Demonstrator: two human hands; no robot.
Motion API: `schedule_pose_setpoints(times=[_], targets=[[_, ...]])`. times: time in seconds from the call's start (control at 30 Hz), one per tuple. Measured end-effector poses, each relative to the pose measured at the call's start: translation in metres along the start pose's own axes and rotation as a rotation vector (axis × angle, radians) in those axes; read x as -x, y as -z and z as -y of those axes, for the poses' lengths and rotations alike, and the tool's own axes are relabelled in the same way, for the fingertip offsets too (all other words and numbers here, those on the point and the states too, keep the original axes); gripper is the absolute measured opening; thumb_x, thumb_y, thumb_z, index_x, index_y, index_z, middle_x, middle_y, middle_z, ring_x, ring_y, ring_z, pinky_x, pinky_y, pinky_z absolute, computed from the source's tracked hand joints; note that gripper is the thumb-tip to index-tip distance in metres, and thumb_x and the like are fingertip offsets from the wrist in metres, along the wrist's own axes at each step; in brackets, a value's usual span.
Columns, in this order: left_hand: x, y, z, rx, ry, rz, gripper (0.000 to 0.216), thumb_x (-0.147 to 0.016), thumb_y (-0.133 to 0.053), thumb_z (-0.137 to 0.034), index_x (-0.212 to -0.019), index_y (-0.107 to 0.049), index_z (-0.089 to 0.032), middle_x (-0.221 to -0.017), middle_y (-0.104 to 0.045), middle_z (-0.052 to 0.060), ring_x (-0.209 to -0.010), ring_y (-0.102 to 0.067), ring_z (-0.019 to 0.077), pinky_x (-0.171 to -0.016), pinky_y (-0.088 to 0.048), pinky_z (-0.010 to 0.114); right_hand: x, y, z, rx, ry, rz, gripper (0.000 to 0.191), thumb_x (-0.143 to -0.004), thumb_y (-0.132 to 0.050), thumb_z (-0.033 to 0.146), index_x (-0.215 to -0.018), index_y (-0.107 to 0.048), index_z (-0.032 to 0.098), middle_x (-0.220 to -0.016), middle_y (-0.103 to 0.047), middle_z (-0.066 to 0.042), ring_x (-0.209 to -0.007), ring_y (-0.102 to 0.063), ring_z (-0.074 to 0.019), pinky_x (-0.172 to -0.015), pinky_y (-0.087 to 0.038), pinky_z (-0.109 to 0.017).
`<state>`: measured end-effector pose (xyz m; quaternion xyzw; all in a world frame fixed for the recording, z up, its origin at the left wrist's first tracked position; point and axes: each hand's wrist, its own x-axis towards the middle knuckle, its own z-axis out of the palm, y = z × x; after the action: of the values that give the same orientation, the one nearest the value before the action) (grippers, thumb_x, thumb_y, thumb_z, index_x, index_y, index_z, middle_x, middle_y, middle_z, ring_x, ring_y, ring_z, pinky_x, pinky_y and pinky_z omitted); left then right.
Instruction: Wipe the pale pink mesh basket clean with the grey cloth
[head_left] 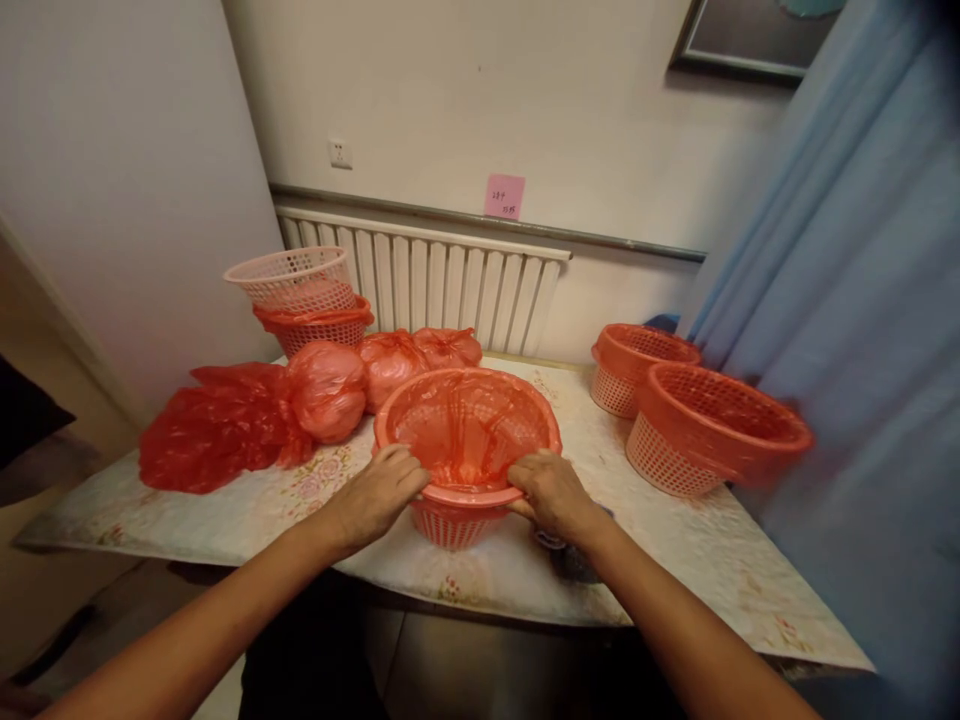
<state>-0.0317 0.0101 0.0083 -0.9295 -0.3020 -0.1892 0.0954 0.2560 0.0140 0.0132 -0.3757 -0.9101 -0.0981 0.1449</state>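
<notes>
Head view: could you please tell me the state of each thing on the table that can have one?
Centre basket: upright, lined with a red bag.
Left hand: closed on its near rim.
Right hand: closed on its near rim.
Right front basket: upright, lined.
Right rear basket: upright, lined.
Top stacked basket: nested, unlined.
Lower stacked basket: lined.
Bag bundles: balled up.
Loose bag: crumpled, lying flat.

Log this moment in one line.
left hand: gripping lined basket rim | right hand: gripping same rim | table: red bags left, two baskets right
</notes>
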Motion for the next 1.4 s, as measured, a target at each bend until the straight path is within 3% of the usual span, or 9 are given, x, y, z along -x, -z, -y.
schedule_pose_setpoints(times=[0.2, 0.33, 0.43, 0.63, 0.73, 0.83, 0.93, 1.03, 1.4], targets=[[-0.009, 0.010, -0.029, 0.083, 0.047, -0.009, 0.029, -0.092, -0.051, -0.023, -0.120, -0.048, -0.016, -0.105, -0.058, 0.007, -0.102, -0.047, 0.0227, -0.100, -0.033, 0.045, -0.005, 0.000, 0.018, 0.020, -0.046, 0.007, 0.027, -0.089, -0.057, 0.041, -0.074, -0.058, 0.018, -0.074, -0.066, -0.003, -0.067, -0.057, -0.0159, -0.064, -0.032, -0.028], [-0.020, 0.000, -0.050, 0.028, 0.056, 0.037, 0.012, -0.094, -0.046, -0.024, -0.095, -0.056, -0.016, -0.086, -0.059, 0.004, -0.082, -0.049, 0.0202, -0.084, -0.040, 0.039, -0.013, 0.000, 0.048, 0.014, -0.012, -0.025, 0.024, -0.090, -0.056, 0.041, -0.082, -0.059, 0.019, -0.075, -0.067, -0.002, -0.067, -0.058, -0.0162, -0.062, -0.032, -0.028], [-0.018, -0.005, -0.036, -0.037, 0.010, 0.036, 0.023, -0.097, -0.037, -0.020, -0.081, -0.053, -0.017, -0.080, -0.056, 0.003, -0.077, -0.046, 0.0194, -0.077, -0.040, 0.036, -0.012, -0.002, 0.044, 0.016, 0.023, -0.027, 0.024, -0.089, -0.057, 0.042, -0.084, -0.059, 0.018, -0.077, -0.066, -0.003, -0.068, -0.058, -0.0163, -0.062, -0.033, -0.028], [-0.002, 0.007, 0.012, -0.032, -0.007, 0.045, 0.027, -0.097, -0.032, -0.014, -0.083, -0.054, -0.018, -0.081, -0.054, 0.002, -0.080, -0.045, 0.0182, -0.086, -0.038, 0.037, 0.000, -0.004, -0.009, 0.040, 0.031, 0.011, 0.027, -0.088, -0.057, 0.041, -0.074, -0.059, 0.018, -0.074, -0.065, -0.003, -0.068, -0.056, -0.0161, -0.066, -0.034, -0.029], [-0.004, 0.012, 0.005, 0.029, 0.008, 0.011, 0.017, -0.096, -0.041, -0.023, -0.107, -0.055, -0.019, -0.094, -0.058, 0.005, -0.094, -0.048, 0.0208, -0.095, -0.035, 0.042, 0.000, -0.003, -0.013, 0.052, 0.012, 0.017, 0.032, -0.087, -0.057, 0.046, -0.072, -0.058, 0.018, -0.073, -0.065, -0.004, -0.069, -0.058, -0.0168, -0.066, -0.035, -0.029], [-0.013, 0.008, -0.019, 0.058, -0.004, 0.012, 0.036, -0.093, -0.050, -0.032, -0.126, -0.045, -0.018, -0.105, -0.059, 0.008, -0.101, -0.049, 0.0234, -0.098, -0.034, 0.045, -0.007, 0.000, 0.010, 0.046, 0.017, 0.029, 0.033, -0.091, -0.051, 0.047, -0.077, -0.059, 0.019, -0.075, -0.067, -0.004, -0.068, -0.059, -0.0166, -0.065, -0.035, -0.029], [-0.020, -0.003, -0.035, -0.018, 0.005, 0.021, 0.019, -0.096, -0.042, -0.028, -0.100, -0.056, -0.017, -0.086, -0.059, 0.005, -0.084, -0.049, 0.0211, -0.083, -0.039, 0.039, -0.016, 0.003, 0.038, 0.058, 0.018, 0.009, 0.035, -0.095, -0.044, 0.048, -0.082, -0.060, 0.019, -0.076, -0.067, -0.004, -0.066, -0.059, -0.0167, -0.061, -0.033, -0.029], [-0.018, -0.009, -0.029, -0.099, -0.037, -0.003, 0.029, -0.098, -0.033, -0.023, -0.079, -0.054, -0.017, -0.076, -0.055, 0.004, -0.074, -0.044, 0.0200, -0.073, -0.037, 0.036, -0.018, 0.003, 0.047, 0.058, 0.036, -0.003, 0.038, -0.096, -0.040, 0.049, -0.084, -0.059, 0.018, -0.076, -0.066, -0.004, -0.066, -0.058, -0.0164, -0.061, -0.033, -0.029], [0.006, 0.006, 0.023, -0.058, 0.053, 0.006, 0.020, -0.096, -0.039, -0.019, -0.090, -0.058, -0.018, -0.094, -0.060, 0.006, -0.098, -0.050, 0.0226, -0.098, -0.034, 0.046, 0.006, -0.004, -0.022, -0.039, 0.059, -0.064, 0.048, -0.091, -0.041, 0.060, -0.084, -0.060, 0.016, -0.084, -0.063, -0.008, -0.082, -0.053, -0.0203, -0.080, -0.038, -0.035]])
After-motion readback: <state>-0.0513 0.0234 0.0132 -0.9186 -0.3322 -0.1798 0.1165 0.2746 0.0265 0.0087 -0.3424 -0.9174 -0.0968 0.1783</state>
